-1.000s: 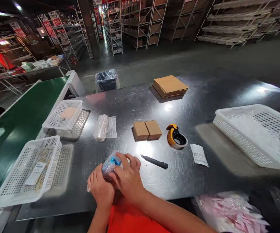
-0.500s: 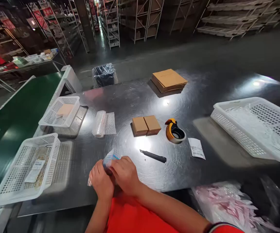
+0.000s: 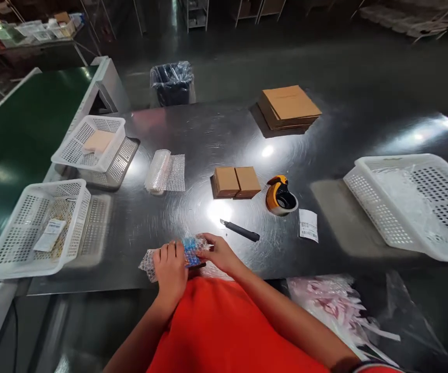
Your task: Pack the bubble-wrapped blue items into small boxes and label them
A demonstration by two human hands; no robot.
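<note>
Both my hands grip a bubble-wrapped item (image 3: pixel 191 250) at the table's front edge; blue shows through the clear wrap, and its exact kind is hidden. My left hand (image 3: pixel 170 269) lies over its left part, with loose bubble wrap sticking out beyond the fingers. At the other end, my right hand (image 3: pixel 221 254) pinches the wrap between thumb and fingers. Just beyond my right hand lies a black utility knife (image 3: pixel 240 231), its blade end pointing left. A roll of bubble wrap (image 3: pixel 158 172) rests farther off to the left, partly unrolled.
Two small cardboard boxes (image 3: pixel 237 182), a tape dispenser (image 3: pixel 281 197) and a printed label (image 3: pixel 308 226) lie mid-table. Flat cardboard (image 3: pixel 292 103) is stacked behind. White baskets stand left (image 3: pixel 80 207) and right (image 3: pixel 379 217). A green conveyor (image 3: pixel 33 114) runs along the left, with a lined bin (image 3: pixel 172 85) beyond.
My hands have spread apart along the wrapped item, which now lies more level and shows more of its blue. The camera has tilted further down.
</note>
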